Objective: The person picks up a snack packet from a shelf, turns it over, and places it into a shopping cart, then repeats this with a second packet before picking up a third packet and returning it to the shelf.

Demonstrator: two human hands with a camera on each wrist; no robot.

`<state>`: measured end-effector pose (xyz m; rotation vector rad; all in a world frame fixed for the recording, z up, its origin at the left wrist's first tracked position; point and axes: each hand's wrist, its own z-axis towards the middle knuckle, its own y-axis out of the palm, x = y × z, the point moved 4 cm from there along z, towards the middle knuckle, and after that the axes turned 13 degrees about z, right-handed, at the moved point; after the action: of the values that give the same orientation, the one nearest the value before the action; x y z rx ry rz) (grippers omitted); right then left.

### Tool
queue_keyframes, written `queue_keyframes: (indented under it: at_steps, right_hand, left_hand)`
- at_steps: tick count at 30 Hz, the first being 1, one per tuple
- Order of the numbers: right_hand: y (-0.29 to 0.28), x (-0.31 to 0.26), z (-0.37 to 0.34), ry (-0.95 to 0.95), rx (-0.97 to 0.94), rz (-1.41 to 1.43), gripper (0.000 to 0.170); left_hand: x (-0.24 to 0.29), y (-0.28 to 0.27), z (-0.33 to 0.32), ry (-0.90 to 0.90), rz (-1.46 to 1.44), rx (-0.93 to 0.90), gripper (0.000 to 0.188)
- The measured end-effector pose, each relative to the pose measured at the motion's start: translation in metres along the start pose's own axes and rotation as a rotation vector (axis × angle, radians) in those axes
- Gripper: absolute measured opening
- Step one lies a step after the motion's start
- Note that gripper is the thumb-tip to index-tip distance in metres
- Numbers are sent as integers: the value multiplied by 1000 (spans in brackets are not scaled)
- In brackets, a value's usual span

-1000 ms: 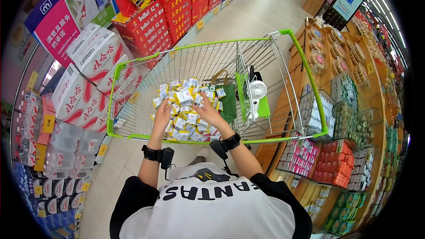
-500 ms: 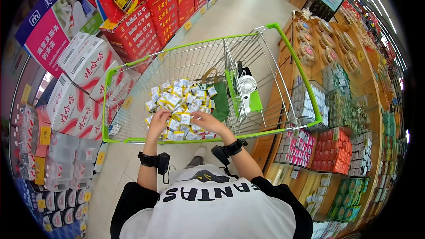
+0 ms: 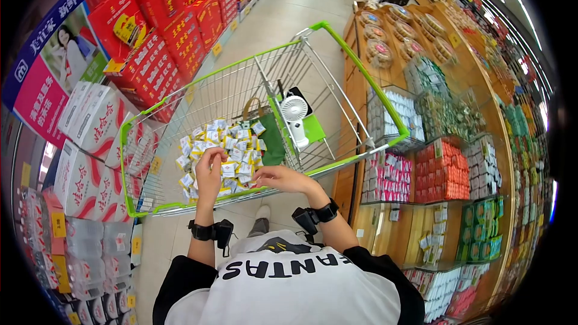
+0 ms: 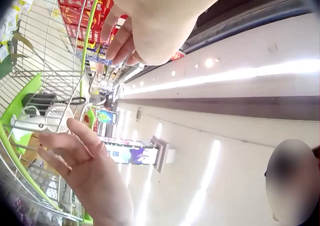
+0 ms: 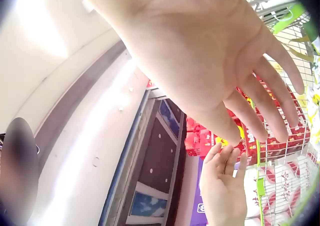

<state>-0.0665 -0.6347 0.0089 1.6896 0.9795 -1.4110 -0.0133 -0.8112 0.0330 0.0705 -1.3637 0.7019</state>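
A heap of small white and yellow packets (image 3: 232, 144) lies in the shopping cart (image 3: 265, 60), whose rim is green. Above the heap's near left part is the left hand (image 3: 209, 171), fingers loosely bent, nothing seen in it. The right hand (image 3: 283, 179) hovers over the cart's near edge, its fingers relaxed and pointing left, its palm bare in the right wrist view (image 5: 200, 51). In the left wrist view the left hand (image 4: 150, 26) is at the top and the right hand (image 4: 92, 171) at the lower left. Neither hand visibly holds a packet.
Beside the heap lie a green bag (image 3: 274, 138) and a white fan (image 3: 294, 110) in the cart. White cartons (image 3: 90, 174) and red drink boxes (image 3: 144, 66) line the left. Stocked wooden shelves (image 3: 385, 229) stand at the right, near the cart's corner.
Both hands have drawn back from the packets toward the body and the cart's near edge. In the head view the cart and heap have shifted left, and the shelves show more.
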Motion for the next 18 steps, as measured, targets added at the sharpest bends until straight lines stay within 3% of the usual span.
queue_keyframes:
  at_steps: [8, 18]
  right_hand:
    - [-8, -30, -74, -107, 96, -15, 25]
    - [-23, -40, -163, -130, 291, -45, 26]
  left_hand:
    - [78, 51, -19, 303, 75, -183, 12]
    - [119, 119, -52, 461, 55, -409, 10]
